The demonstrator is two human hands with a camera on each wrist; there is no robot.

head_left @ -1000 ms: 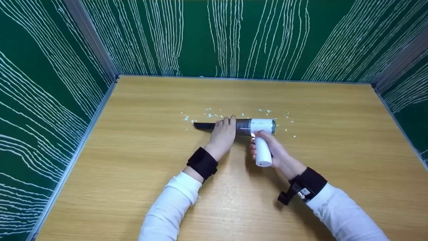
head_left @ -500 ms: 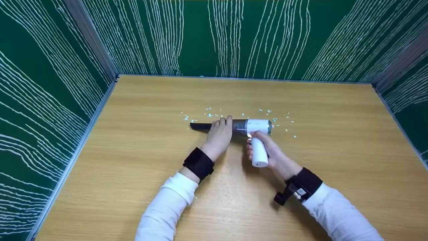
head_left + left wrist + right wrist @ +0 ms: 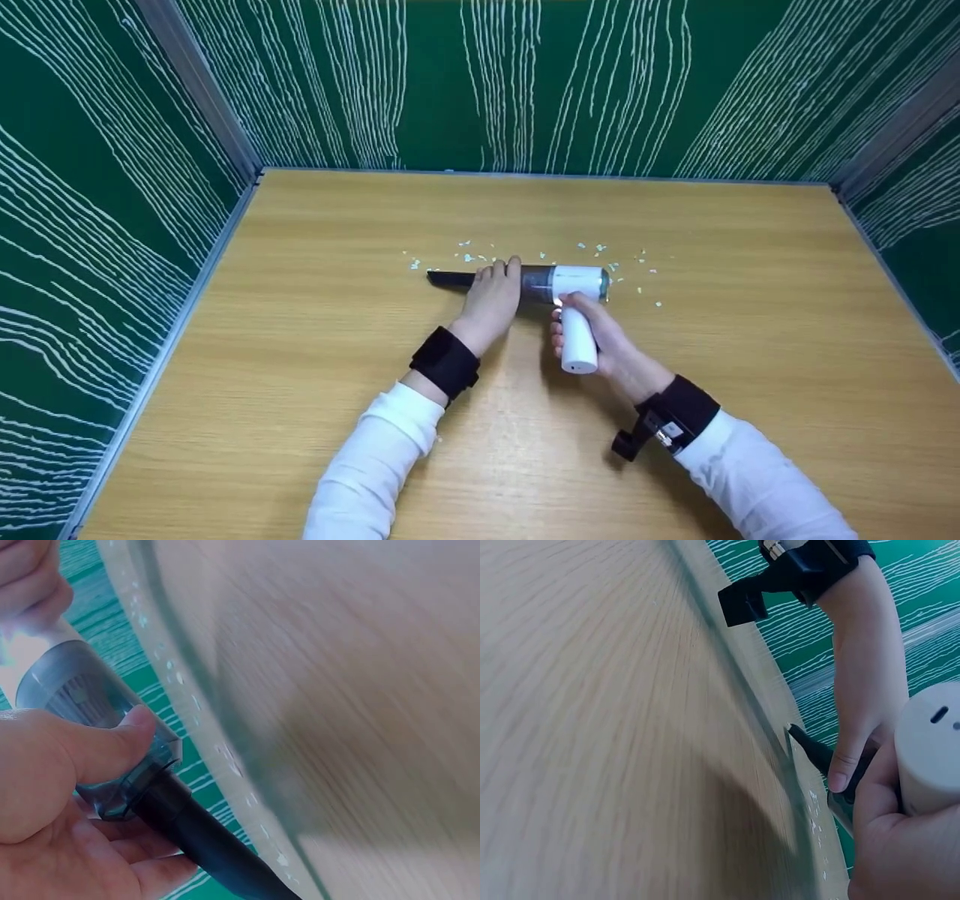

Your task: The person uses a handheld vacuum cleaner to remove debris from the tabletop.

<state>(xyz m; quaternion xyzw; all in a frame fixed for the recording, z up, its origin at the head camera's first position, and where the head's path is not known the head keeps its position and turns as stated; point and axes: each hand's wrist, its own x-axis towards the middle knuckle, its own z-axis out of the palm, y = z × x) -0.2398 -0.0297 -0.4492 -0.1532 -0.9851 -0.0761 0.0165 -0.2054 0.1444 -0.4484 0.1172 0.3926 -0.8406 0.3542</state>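
A white handheld vacuum cleaner [image 3: 577,280] with a smoky clear dust cup [image 3: 90,694] and a black crevice nozzle [image 3: 206,840] lies level above the table, its nozzle toward the left. My right hand [image 3: 611,341] grips the white handle, thumb near the top; the handle's round end shows in the right wrist view. Around the front of the dust cup, where the nozzle joins, my left hand [image 3: 491,300] curls, its thumb on the clear plastic in the left wrist view. Small pale paper scraps [image 3: 469,257] lie scattered just behind the vacuum.
The wooden table [image 3: 360,330] is bounded by green panels [image 3: 439,90] with white wavy lines at the back and sides. Grey metal posts [image 3: 202,82] stand at the corners. A dark band with a small camera [image 3: 667,424] sits on the right wrist.
Both hands and the vacuum have shifted slightly left over the table, mostly in the first half second. The nozzle tip has risen slightly since then. Both grips are unchanged.
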